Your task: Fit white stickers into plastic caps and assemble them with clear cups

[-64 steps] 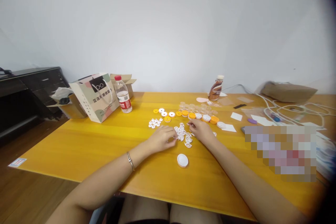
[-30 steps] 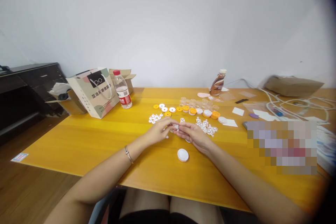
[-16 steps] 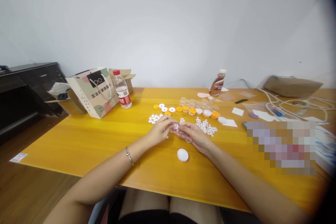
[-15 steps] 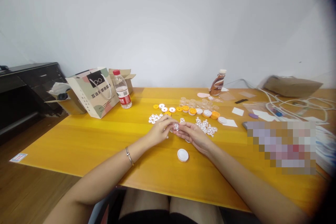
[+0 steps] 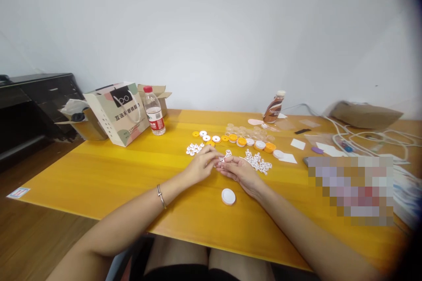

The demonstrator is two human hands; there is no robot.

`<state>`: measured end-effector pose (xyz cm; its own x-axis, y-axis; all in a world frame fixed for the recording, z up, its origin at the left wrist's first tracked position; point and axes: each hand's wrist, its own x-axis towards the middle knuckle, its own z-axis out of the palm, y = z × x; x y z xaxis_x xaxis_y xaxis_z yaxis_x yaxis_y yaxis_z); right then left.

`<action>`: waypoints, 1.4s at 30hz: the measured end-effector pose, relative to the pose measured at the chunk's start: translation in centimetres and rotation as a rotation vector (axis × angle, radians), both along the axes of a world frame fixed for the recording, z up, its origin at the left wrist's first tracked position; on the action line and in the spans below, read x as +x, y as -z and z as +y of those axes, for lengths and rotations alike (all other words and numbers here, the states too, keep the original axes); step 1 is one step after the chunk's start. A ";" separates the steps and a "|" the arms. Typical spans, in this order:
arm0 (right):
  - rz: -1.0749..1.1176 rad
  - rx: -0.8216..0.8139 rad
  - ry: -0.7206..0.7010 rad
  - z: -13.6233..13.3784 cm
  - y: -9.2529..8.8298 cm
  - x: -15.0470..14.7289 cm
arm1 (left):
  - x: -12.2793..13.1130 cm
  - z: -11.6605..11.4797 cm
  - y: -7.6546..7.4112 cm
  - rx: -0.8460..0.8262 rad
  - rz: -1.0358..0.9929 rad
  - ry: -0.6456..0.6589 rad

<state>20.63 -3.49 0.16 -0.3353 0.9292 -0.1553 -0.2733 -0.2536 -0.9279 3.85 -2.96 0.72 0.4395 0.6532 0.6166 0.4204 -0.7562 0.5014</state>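
Currently I have the left hand (image 5: 201, 167) and the right hand (image 5: 242, 173) brought together above the middle of the desk (image 5: 108, 180), fingertips nearly meeting. Both are closed in a light pinch on one small white piece (image 5: 221, 162), held between them and partly hidden by the fingers, so I cannot make out its full shape. Just behind the fingertips I see a loose openwork part (image 5: 228, 153), and beside the right hand, on its far side, lies a pile of flat white cutouts (image 5: 259, 161). Near the left hand, beyond its knuckles, sits a cluster of white studs (image 5: 194, 149). A round white lid (image 5: 228, 196) rests on the desk on my near side of the hands, apart from both. Farther back I have a row of orange and white discs (image 5: 241, 142), with clear cups (image 5: 244, 131) behind it. A red-capped water bottle (image 5: 154, 114) stands by a printed paper bag (image 5: 123, 118) to the left, and a brown bottle (image 5: 274, 107) stands at the back right.
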 end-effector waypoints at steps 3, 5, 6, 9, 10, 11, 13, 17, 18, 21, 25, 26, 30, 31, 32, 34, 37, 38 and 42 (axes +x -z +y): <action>0.007 -0.006 -0.008 -0.1 0.1 0.1 | -0.1 -0.1 -0.1 -0.037 -0.013 0.014; 0.011 -0.005 -0.006 -0.2 0.0 0.1 | -0.1 -0.1 -0.1 -0.078 -0.032 0.023; 0.011 0.000 -0.005 -0.3 0.0 0.1 | -0.1 -0.1 -0.1 -0.097 -0.045 0.024; -0.003 0.016 -0.001 -0.5 -0.1 0.0 | 0.0 0.1 0.0 -0.142 -0.088 0.015; -0.008 0.020 0.001 -0.6 -0.2 0.0 | 0.1 0.1 0.1 -0.158 -0.100 0.009; -0.013 0.023 0.003 -0.6 -0.2 -0.1 | 0.1 0.2 0.2 -0.177 -0.114 0.002; -0.022 0.027 0.012 -0.6 -0.2 -0.1 | 0.3 0.2 0.3 -0.222 -0.142 -0.006; -0.022 0.037 0.025 -0.6 -0.3 -0.2 | 0.5 0.1 0.2 -0.260 -0.159 -0.007; -0.020 0.046 0.024 -0.6 -0.4 -0.2 | 0.5 0.1 0.1 -0.254 -0.155 -0.010; -0.003 0.062 -0.020 -0.5 -0.6 0.1 | 0.3 0.1 -0.4 -0.221 -0.159 -0.017; 0.029 0.049 -0.124 0.0 -0.6 0.7 | 0.2 0.1 -0.7 -0.191 -0.178 0.022; 0.030 0.052 -0.139 0.1 -0.6 0.8 | 0.2 0.1 -0.7 -0.184 -0.182 0.039; 0.025 0.085 -0.089 0.2 -0.7 0.9 | 0.0 0.4 -0.3 -0.140 -0.164 0.042; 0.026 0.094 -0.058 0.3 -0.7 0.9 | -0.1 0.5 -0.3 -0.129 -0.124 0.026; 0.026 0.099 -0.029 0.3 -0.8 0.9 | -0.4 0.6 -0.2 -0.118 -0.064 0.011; 0.029 0.095 0.021 0.3 -0.8 0.9 | -1.0 0.7 -0.2 -0.098 0.099 -0.008; 0.031 0.059 0.089 0.5 -0.5 1.1 | -1.7 0.9 0.0 -0.080 0.311 -0.019; 0.030 0.046 0.109 0.6 -0.4 1.1 | -1.8 1.0 0.2 -0.076 0.354 -0.023; 0.022 0.008 0.145 0.9 0.1 1.2 | -1.8 1.4 0.9 -0.086 0.417 -0.033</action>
